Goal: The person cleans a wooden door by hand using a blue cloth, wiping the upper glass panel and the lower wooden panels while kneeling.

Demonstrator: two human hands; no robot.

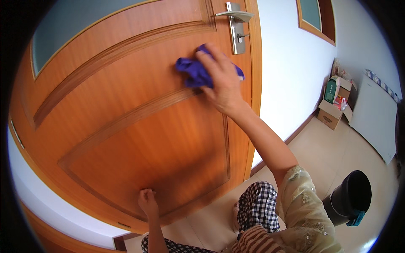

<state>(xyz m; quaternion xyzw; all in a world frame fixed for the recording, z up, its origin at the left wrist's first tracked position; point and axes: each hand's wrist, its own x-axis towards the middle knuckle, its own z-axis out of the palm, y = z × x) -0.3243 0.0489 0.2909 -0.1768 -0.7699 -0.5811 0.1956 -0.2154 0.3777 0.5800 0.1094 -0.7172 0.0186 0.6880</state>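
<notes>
A purple cloth (197, 74) is bunched under my right hand (221, 79), which presses it to a wooden door (152, 142). The hand is on the flat band between two raised mouldings, below and left of the metal lever handle (235, 28). A key (243, 35) sits in the lock under that lever. Low in front of the door's lower panel, my left hand (147, 199) is curled with its fingers bent in. Nothing shows in it. Whether it touches the panel, I cannot tell.
On the right, a black bucket (338, 199) stands on the tiled floor with a teal cloth (356, 218) over its rim. Farther back are an open cardboard box (329, 117) of packages and a white appliance (375, 117). Hinges (16, 134) line the door's left edge.
</notes>
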